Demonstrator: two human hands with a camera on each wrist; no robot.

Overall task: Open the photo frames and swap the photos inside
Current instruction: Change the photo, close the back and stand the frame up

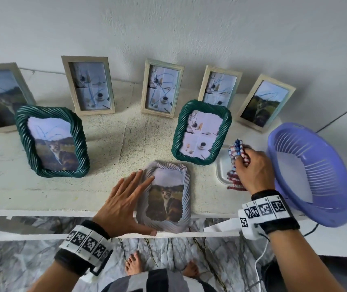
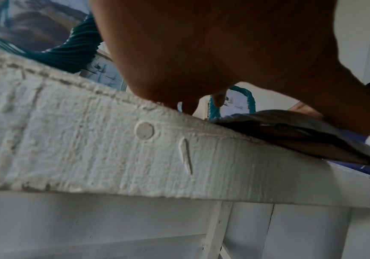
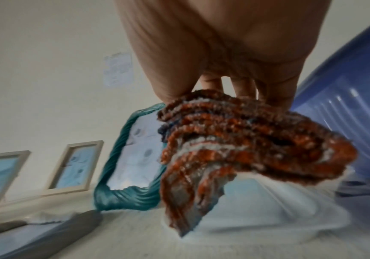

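Frame w/ the pale twisted-rope border lies face up at the counter front edge, cat photo showing, its near end hanging a bit past the edge. Left hand is the grip on it: fingers straight and spread, flat on the frame's left border, fingertips reaching the upper-left corner, thumb along the lower-left; nothing curled round it. From the left wrist view the frame's dark underside sits just under the thumb side. Likely light and rigid, prob. moulded resin w/ a thin glazing, so fragile if it slides off; the ribbed border gives good purchase, so take it by the two long sides, not the pane, then flip to reach the back. Right hand grips a bunched red-white-blue cloth, fingers curled round it, held above a clear plastic tray, off to the right of the frame and apart from it. Just beyond that grip stands a green rope frame w/ a coffee photo; another green one w/ a cat photo stands beyond the left grip. Purple basket tilts at the far right.
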